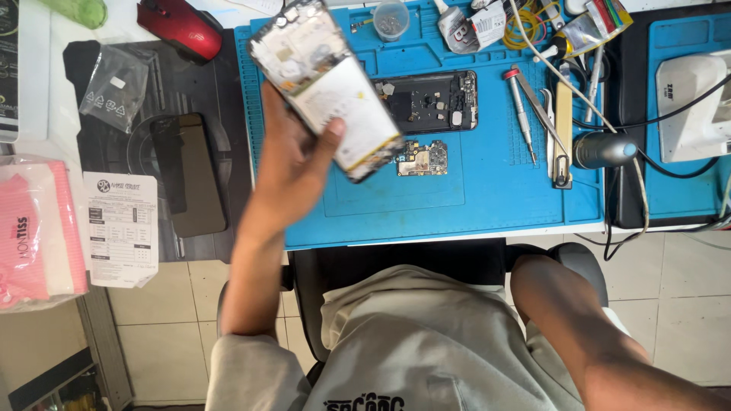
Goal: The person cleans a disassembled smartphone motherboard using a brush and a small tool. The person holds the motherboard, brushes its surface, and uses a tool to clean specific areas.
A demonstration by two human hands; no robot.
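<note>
White-backed opened phone (326,84), tilted, gripped by left hand (293,171); right hand unseen.

phone repair bench | blue work mat (487,190) | screwdriver (521,114) | loose circuit board (421,159)

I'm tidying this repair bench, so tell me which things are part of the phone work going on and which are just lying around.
In the job:
left hand holding the opened phone
phone frame on the blue mat
small circuit board
screwdriver
tweezers
cup of screws

Lying about:
red mouse
dark phone
pink tissue pack
paper slip
empty plastic bag
</note>
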